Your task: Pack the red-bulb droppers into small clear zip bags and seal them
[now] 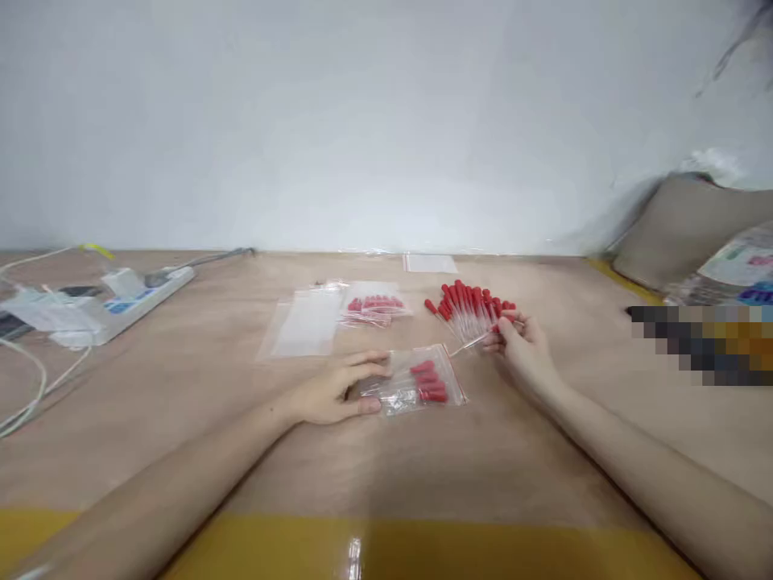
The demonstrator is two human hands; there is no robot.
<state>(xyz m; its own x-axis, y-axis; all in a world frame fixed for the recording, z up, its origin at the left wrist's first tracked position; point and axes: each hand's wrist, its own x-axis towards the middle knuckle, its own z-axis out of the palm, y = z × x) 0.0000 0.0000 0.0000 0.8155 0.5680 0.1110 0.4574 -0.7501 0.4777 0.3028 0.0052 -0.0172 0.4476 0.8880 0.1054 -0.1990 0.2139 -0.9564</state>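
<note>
A brown tabletop [392, 475] carries, at far left, a white power strip [145, 304]. The left hand [329, 391], partly open with thumb and fingers parted, rests on the left end of a clear bag [402, 391] containing several red-bulbed droppers. The right hand [522, 346] is closed, its thumb and fingers pinching one dropper. Beyond the bag lies a fanned pile of droppers [465, 302]. The pinched dropper [474, 341] points its thin tip toward the bag's red-lined edge; whether they touch cannot be told.
</note>
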